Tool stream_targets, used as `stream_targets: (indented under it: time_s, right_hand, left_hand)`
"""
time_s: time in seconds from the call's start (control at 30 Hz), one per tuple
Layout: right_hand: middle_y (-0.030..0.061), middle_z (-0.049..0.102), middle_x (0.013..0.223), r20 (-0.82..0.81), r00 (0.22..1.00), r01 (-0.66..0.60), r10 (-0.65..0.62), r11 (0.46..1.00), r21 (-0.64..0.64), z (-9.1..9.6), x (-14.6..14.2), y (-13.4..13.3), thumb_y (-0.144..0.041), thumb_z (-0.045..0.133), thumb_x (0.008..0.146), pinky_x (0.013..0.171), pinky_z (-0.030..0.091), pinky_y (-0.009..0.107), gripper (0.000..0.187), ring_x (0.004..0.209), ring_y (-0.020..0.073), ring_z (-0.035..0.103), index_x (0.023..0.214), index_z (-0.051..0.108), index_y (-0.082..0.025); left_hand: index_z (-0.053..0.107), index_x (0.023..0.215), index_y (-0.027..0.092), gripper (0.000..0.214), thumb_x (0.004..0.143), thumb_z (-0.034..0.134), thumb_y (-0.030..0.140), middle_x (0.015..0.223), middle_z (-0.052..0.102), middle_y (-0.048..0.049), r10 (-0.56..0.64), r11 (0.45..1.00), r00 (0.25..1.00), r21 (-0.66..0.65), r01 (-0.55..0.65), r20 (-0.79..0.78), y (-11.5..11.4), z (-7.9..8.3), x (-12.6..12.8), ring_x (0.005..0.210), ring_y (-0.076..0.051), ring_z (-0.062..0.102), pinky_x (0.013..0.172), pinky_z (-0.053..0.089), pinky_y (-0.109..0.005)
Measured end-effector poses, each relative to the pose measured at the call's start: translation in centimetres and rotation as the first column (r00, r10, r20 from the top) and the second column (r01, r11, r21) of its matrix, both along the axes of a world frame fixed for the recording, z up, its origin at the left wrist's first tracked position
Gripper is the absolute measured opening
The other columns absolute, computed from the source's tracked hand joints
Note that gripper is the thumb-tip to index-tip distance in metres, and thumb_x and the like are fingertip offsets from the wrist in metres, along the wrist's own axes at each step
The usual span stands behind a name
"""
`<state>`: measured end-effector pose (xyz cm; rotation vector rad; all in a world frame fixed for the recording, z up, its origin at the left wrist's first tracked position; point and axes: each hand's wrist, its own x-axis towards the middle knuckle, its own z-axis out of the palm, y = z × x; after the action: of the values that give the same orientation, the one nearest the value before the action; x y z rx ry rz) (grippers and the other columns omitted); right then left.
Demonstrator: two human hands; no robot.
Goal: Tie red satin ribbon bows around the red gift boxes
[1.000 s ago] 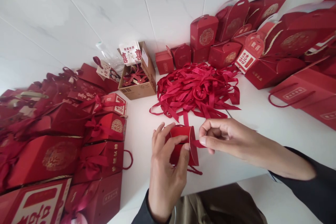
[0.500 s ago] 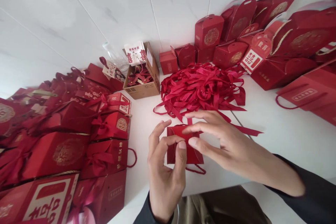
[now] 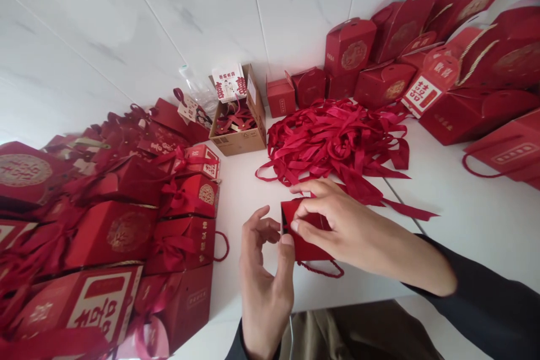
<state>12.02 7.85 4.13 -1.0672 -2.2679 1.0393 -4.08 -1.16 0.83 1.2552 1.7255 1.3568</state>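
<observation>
A small red gift box (image 3: 314, 244) lies on the table in front of me, a twisted red cord handle looping out below it. My left hand (image 3: 268, 267) grips its left edge, thumb on the near side and fingers behind. A dark gap shows inside that edge, where a side flap stands up. Over the box's top, my right hand (image 3: 337, 219) has thumb and index finger pinched together at the flap near the gap. Just beyond the hands lies a heap of red ribbons (image 3: 333, 140).
Finished-looking red boxes with bows (image 3: 185, 242) crowd the left side. At the back stands an open cardboard box (image 3: 240, 142) holding red tags. More red boxes (image 3: 383, 83) line the wall and right side. A loose ribbon end (image 3: 413, 211) trails rightward on the white table (image 3: 236, 191).
My right hand has moved left and down onto the box, its fingers closing to a pinch. The left thumb has shifted to the box's edge, where the flap now stands open. The view has turned slightly.
</observation>
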Motion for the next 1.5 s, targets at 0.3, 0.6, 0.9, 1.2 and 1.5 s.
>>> stream_targets:
  time_s: [0.3,0.6,0.9,1.2,1.5]
  right_hand:
    - [0.0096,0.06,0.141,-0.003,1.0,-0.01,0.01,0.994,-0.111,0.5,-0.5,0.3,-0.035,0.06,0.102,0.113,0.044,0.042,0.021,0.139,0.0278,0.051,0.094,0.075,-0.022]
    - [0.0091,0.055,0.145,-0.006,1.0,0.022,-0.022,1.0,0.012,-0.6,0.9,-0.5,-0.04,0.064,0.097,0.117,0.04,0.051,0.023,0.143,0.0308,0.046,0.116,0.064,-0.028]
    - [0.003,0.06,0.143,-0.05,0.931,0.342,-0.36,0.914,-0.22,-0.7,4.6,-2.2,-0.064,0.057,0.099,0.075,0.057,0.035,0.046,0.114,0.0306,0.065,0.136,0.052,-0.038]
    - [0.0056,0.069,0.095,0.081,0.885,0.46,-0.459,0.832,-0.309,-4.4,7.7,-3.7,-0.067,0.053,0.099,0.072,0.054,0.035,0.044,0.091,0.0281,0.067,0.118,0.063,-0.029]
    - [0.0068,0.066,0.103,0.022,0.954,0.29,-0.298,0.91,-0.297,-2.9,5.6,-3.3,-0.06,0.046,0.105,0.06,0.047,0.033,0.035,0.084,0.0253,0.063,0.105,0.061,-0.028]
  left_hand:
    - [0.062,0.119,0.024,0.028,0.103,0.055,0.046,0.104,0.066,-0.005,-0.017,0.998,0.996,-0.063,0.022,0.082,-0.5,0.6,0.4,0.096,-0.018,0.063,0.086,0.05,-0.029]
    - [0.064,0.089,0.02,0.025,0.097,0.063,0.044,0.084,0.066,-0.0013,0.108,0.994,0.95,-0.041,-0.1,0.293,0.5,0.4,-0.9,0.076,-0.015,0.065,0.071,0.055,-0.026]
    - [0.06,0.086,0.024,0.005,0.085,0.062,0.029,0.06,0.068,0.0028,0.449,0.782,0.638,0.071,-0.62,0.625,0.2,4.0,-6.1,0.054,-0.018,0.066,0.049,0.059,-0.028]
    - [0.08,0.093,0.023,0.04,0.096,0.058,0.056,0.094,0.079,-0.0108,0.117,0.963,0.991,-0.253,-0.097,0.064,-3.0,-2.2,-1.7,0.07,-0.022,0.071,0.057,0.06,-0.032]
    - [0.074,0.121,0.025,0.036,0.097,0.065,0.051,0.134,0.072,-0.0091,0.099,0.991,0.888,-0.123,-0.048,0.45,0.6,-2.8,0.8,0.125,-0.027,0.068,0.099,0.058,-0.036]
